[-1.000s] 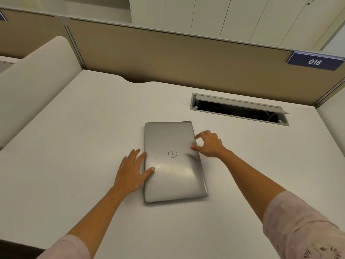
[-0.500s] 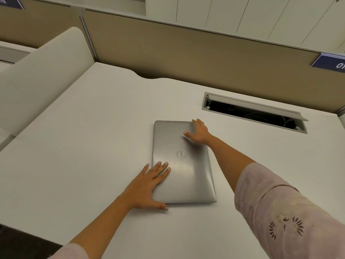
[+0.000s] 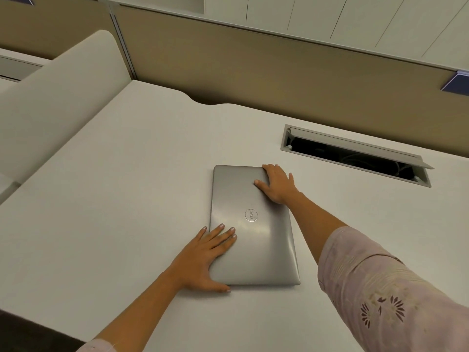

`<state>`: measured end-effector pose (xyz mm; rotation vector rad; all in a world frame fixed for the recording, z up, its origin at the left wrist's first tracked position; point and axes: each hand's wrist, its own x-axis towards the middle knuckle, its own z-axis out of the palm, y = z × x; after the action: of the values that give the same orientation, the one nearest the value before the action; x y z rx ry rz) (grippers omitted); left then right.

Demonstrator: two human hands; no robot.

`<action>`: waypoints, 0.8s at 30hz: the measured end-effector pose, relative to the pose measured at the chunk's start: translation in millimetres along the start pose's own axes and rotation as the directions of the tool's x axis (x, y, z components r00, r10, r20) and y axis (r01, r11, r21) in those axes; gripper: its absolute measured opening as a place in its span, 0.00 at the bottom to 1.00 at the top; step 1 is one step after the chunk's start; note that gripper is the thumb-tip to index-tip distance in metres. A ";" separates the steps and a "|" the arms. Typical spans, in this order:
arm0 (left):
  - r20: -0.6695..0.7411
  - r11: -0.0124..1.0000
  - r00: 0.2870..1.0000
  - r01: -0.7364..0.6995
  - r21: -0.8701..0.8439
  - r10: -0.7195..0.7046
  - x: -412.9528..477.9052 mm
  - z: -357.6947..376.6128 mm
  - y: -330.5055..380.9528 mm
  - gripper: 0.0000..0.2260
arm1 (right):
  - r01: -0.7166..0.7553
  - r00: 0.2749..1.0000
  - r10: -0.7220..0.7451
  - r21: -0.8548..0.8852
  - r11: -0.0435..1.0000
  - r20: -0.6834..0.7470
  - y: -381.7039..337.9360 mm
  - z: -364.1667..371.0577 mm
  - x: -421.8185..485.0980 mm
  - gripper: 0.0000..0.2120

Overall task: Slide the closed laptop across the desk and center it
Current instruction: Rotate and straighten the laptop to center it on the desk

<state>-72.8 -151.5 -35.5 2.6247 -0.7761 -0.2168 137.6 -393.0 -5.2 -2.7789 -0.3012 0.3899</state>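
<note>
A closed silver laptop (image 3: pixel 256 245) with a round logo lies flat on the white desk (image 3: pixel 127 199), its long sides running away from me. My left hand (image 3: pixel 205 260) grips its near left corner, fingers spread on the lid and thumb along the front edge. My right hand (image 3: pixel 278 184) clasps the far right corner, thumb on the lid and fingers over the edge.
An open cable slot (image 3: pixel 355 156) with a raised flap is cut into the desk right of the laptop. A beige partition (image 3: pixel 279 80) runs along the back. A white curved divider (image 3: pixel 55 97) bounds the desk's left side.
My left hand has shifted from the laptop's left edge to its near left corner. My right hand has moved up from the right edge to the far right corner. The laptop itself shows little movement.
</note>
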 end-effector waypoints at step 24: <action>0.233 0.985 0.965 0.088 0.147 -0.121 82.0 -98.2 -68.3 0.24 | -0.509 0.821 0.523 0.122 0.852 -0.228 83.4 -5.4 -93.3 0.37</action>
<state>54.1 -112.1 22.9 2.8061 -0.7525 -0.5400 64.9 -494.9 -6.8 -2.7754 0.5343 0.1496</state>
